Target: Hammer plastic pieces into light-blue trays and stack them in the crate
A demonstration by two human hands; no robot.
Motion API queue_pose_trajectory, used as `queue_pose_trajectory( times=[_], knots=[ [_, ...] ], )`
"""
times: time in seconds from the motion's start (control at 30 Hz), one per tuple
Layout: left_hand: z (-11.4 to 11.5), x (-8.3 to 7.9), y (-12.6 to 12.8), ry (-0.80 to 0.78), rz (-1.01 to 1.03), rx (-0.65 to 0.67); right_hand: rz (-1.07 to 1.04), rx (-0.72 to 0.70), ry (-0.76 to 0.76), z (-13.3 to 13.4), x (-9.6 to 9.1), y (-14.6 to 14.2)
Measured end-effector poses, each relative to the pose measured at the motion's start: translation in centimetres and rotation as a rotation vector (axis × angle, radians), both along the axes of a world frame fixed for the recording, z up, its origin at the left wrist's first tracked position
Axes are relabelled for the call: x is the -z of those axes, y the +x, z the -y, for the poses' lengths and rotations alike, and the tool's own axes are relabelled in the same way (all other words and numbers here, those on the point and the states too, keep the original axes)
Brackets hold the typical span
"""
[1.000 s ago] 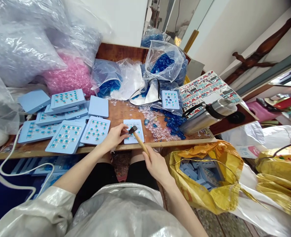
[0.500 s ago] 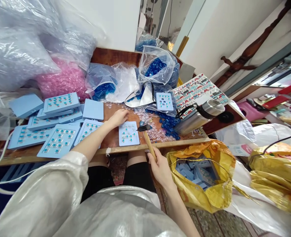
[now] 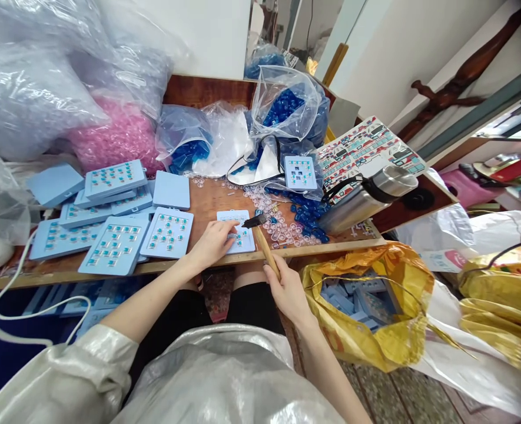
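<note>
My right hand (image 3: 288, 287) is wrapped round the wooden handle of a hammer (image 3: 268, 254). Its dark head hovers over the right side of a light-blue plastic panel (image 3: 245, 242) at the table's front edge. My left hand (image 3: 213, 242) reaches over the left part of that panel, fingers bent and thumb close to them. Whatever it pinches is too small or hidden to make out. Small teal and clear pieces sit on the panel, partly covered by my left hand. Clear rings (image 3: 282, 232) and dark-blue pieces (image 3: 307, 213) lie loose to its right.
Blue panels (image 3: 118, 247) are piled on the left. Behind are bags of pink pieces (image 3: 119, 132) and blue pieces (image 3: 284, 109). A steel flask (image 3: 366, 200) leans at the right by a printed sheet (image 3: 370, 150). Below hangs a yellow bag (image 3: 405, 347) with blue panels inside.
My left hand has come from behind the panel's far left corner down onto its face. The hammer stays in my right hand, its head still close over the panel. The view has shifted slightly.
</note>
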State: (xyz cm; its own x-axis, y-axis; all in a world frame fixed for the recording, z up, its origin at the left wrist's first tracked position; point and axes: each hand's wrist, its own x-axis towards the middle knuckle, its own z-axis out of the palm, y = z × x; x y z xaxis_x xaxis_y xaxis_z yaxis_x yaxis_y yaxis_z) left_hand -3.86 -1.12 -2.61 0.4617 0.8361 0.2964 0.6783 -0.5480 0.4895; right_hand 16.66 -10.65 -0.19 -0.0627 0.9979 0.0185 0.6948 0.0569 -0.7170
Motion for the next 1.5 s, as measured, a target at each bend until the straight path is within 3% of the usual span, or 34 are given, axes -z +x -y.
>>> queue_pose_trajectory(
  times=[0.13,0.3,0.6,0.7,0.8,0.9,0.97,1.07,1.23,1.37,1.5],
  knots=[
    [0.0,-0.1,0.0,0.039,-0.016,-0.007,0.048,-0.02,0.034,0.3,-0.2,-0.3],
    [-0.3,0.2,0.0,0.024,0.02,-0.029,0.271,-0.066,-0.035,0.1,-0.2,-1.0],
    [-0.3,-0.3,-0.1,-0.095,0.078,-0.048,0.269,-0.064,-0.052,0.1,-0.1,-0.8],
    [-3.7,-0.8,-1.3,-0.02,0.083,-0.084,0.142,-0.022,-0.031,0.0,0.1,-0.2],
    [-9.2,-0.8,-3.4,0.111,-0.056,-0.238,0.054,0.006,-0.021,-0.1,-0.1,0.3],
    [-13.6,-0.3,-5.0,0.033,-0.292,-0.345,0.031,0.013,-0.024,0.2,-0.2,0.7],
    [-14.7,0.2,-5.3,-0.003,-0.369,-0.344,0.032,0.021,-0.036,0.4,-0.1,0.9],
    [-13.8,1.0,-5.2,0.006,-0.295,-0.274,0.037,0.042,-0.06,0.7,0.3,1.3],
    [-10.2,1.7,-4.9,0.002,-0.228,-0.166,0.046,0.039,-0.077,0.3,0.6,1.3],
    [-8.6,1.1,-4.7,-0.008,-0.189,-0.186,0.055,0.025,-0.06,0.2,0.5,1.0],
    [-7.6,0.5,-4.8,-0.142,-0.057,-0.175,0.038,0.033,-0.043,0.6,0.6,0.9]
  ],
)
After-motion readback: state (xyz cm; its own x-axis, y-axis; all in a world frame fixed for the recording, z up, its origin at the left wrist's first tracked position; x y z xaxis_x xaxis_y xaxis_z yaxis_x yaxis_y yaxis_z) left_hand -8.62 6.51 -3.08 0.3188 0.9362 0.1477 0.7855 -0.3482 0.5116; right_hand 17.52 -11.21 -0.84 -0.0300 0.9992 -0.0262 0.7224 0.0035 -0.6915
